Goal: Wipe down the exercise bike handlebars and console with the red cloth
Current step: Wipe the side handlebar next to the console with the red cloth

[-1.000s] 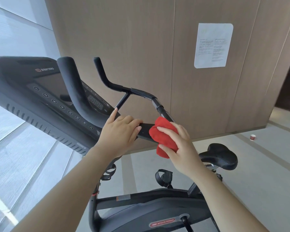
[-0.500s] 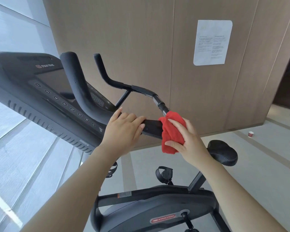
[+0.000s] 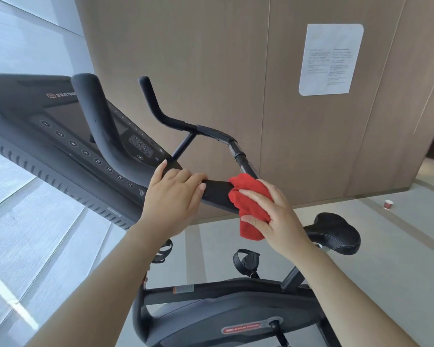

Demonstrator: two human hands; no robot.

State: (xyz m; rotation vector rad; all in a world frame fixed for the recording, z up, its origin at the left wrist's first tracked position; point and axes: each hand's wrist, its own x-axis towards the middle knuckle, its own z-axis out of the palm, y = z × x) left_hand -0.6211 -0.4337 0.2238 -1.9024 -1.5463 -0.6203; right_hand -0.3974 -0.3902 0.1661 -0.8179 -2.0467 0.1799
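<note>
**One stretch under the cloth, much left to wipe**

Both hands are on the flat near section of the bars (image 3: 216,194). The right hand (image 3: 276,216) clamps the bunched cloth (image 3: 251,204) around the right end of that section, fingers spread over the cloth and thumb low. The left hand (image 3: 172,196) grips the bar just left of the cloth, fingers curled together over the top, apparently steadying it. Nothing shows which surfaces are already clean. I judge the job to be in its handlebar phase. The upright horns (image 3: 93,121) and the console (image 3: 48,126), far left, lie well apart from the cloth and probably remain.
</note>
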